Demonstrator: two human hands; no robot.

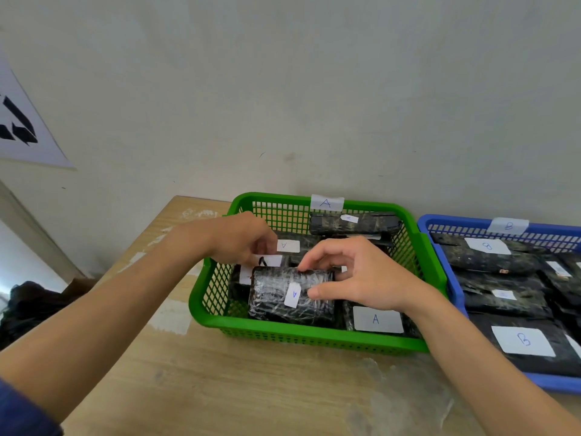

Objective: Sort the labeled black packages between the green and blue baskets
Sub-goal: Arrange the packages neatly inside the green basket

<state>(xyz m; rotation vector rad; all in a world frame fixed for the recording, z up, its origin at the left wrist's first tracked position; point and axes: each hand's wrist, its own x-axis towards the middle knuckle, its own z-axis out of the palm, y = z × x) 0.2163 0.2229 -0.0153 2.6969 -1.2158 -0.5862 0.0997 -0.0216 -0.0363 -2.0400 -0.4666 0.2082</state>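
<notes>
A green basket [301,336] tagged A holds several black wrapped packages with white A labels. One black package [276,298] with a small A label lies on top at the basket's front left. My right hand [355,275] pinches its right end between thumb and fingertips. My left hand [239,239] reaches over the basket's left wall with curled fingers at the package's far left corner; whether they grip it is hidden. To the right, a blue basket [452,291] tagged B holds several black packages with B labels.
Both baskets stand on a worn wooden table [220,382] against a pale wall [283,89]. A paper sheet with black marks [22,127] hangs on the wall at left. Dark objects lie off the table's left edge.
</notes>
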